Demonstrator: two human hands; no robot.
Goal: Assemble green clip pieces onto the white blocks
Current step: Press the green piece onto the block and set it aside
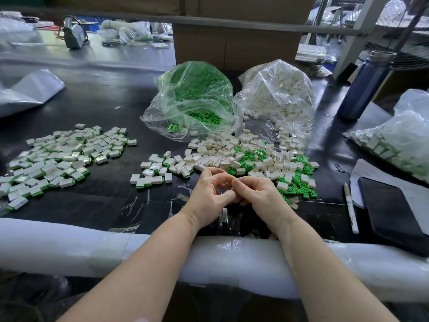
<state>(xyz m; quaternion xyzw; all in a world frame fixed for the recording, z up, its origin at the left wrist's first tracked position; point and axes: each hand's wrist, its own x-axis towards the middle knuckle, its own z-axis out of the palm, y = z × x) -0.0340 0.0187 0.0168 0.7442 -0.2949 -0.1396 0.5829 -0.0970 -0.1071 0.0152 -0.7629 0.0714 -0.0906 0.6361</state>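
My left hand (210, 189) and my right hand (257, 191) meet just above the table's near edge. Their fingers are curled and the fingertips touch, pinching a small piece that the fingers hide. Just beyond them lies a loose heap of white blocks (243, 156) mixed with green clip pieces (297, 184). A pile of blocks with green clips fitted (62, 156) spreads across the left of the table. One fitted block (224, 218) lies under my wrists.
Behind the heap stand an open bag of green clips (197, 96) and a bag of white blocks (278, 94). Another filled bag (399, 140) sits right. A blue bottle (362, 89), a pen (350, 208), a black tablet (392, 205) and clear film strips (139, 205) lie around.
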